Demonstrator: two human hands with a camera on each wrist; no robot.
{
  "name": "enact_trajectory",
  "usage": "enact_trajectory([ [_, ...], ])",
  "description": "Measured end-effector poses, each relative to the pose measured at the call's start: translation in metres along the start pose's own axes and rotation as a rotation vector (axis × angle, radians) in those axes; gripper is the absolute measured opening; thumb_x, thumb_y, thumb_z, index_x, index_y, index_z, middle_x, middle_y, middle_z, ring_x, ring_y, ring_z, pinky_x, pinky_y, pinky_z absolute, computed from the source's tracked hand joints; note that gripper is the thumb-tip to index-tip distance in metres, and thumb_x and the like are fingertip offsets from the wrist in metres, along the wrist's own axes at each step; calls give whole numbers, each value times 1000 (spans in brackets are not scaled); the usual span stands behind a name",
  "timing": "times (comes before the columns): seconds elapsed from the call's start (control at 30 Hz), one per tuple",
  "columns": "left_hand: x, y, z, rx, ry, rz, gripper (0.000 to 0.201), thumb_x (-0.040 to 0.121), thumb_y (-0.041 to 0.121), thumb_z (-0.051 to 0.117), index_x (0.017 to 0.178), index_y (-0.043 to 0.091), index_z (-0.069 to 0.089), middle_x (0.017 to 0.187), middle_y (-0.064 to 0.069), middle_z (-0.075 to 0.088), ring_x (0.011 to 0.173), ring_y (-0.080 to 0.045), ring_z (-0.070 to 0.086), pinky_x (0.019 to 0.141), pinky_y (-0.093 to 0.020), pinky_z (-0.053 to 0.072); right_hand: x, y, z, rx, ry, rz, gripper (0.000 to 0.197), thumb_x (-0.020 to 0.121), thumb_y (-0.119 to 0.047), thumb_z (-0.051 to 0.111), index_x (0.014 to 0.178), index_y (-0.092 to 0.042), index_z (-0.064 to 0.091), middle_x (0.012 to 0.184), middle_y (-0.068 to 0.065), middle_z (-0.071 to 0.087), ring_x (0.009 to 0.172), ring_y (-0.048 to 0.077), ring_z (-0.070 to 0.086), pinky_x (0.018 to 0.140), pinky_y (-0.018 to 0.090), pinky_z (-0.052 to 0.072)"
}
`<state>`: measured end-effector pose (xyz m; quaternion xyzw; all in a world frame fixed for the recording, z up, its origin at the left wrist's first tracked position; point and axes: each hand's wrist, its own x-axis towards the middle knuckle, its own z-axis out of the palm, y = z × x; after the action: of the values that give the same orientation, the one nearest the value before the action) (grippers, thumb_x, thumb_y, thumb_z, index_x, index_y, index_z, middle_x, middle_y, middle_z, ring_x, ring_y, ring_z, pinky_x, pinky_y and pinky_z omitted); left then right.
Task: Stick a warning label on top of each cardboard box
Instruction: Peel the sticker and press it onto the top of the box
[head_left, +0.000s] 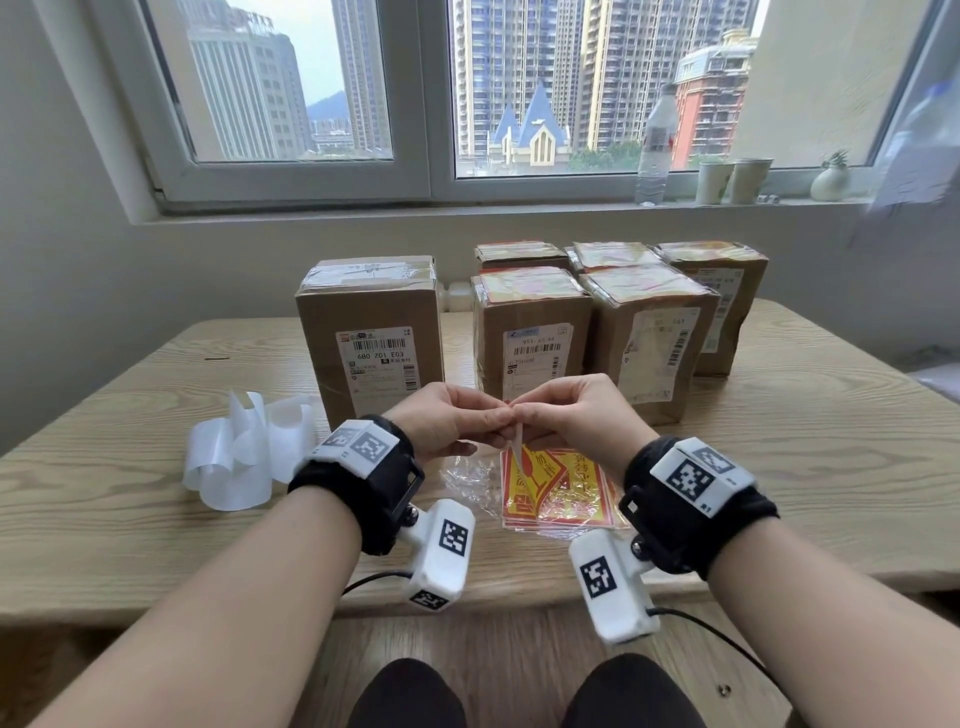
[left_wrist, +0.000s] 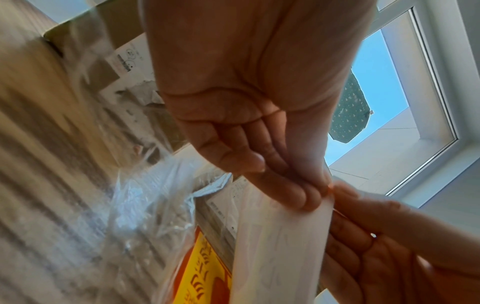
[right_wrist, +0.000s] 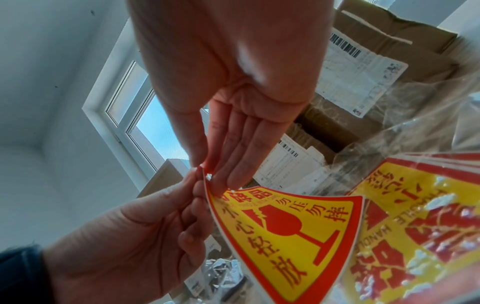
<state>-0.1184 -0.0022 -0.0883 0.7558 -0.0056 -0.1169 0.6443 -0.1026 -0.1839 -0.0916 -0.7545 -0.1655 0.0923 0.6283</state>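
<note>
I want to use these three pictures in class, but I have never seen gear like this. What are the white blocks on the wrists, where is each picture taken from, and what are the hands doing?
The white blocks are wrist cameras; a third sits on the head. The head view looks down at a wooden table with six cardboard boxes; five seem labelled on top. Peeled backing papers lie left, the bagged label stack centre. The wrist views look along each palm. The left hand and right hand pinch one corner of a warning label.

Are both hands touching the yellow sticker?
Touching. Right wrist view shows right hand and left hand both pinching the warning label at its corner.
</note>
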Motion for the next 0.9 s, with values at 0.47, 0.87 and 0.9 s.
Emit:
enact_trajectory([
  [0.47,0,3,0,51,-44,-40,4,86,14,68,83,15,71,82,-3,72,72,-8,67,59,-17,48,1,4,1,-35,26,23,11,81,-15,76,85,-5,73,80,15,75,77,25,74,76,37,61],
  [0.87,-7,23,9,-84,228,23,20,90,3,44,71,8,48,80,-18,54,59,-23,60,47,-24,54,-9,-23,0,-32,65,-63,11,92,-6,59,92,-11,68,76,8,69,65,16,68,67,32,60],
  [0.9,-7,24,9,-70,250,37,21,92,5,43,71,9,47,77,-16,55,58,-22,59,47,-25,53,-9,-25,1,-40,56,-77,11,93,-12,59,94,-11,70,76,7,69,68,15,68,68,32,60],
])
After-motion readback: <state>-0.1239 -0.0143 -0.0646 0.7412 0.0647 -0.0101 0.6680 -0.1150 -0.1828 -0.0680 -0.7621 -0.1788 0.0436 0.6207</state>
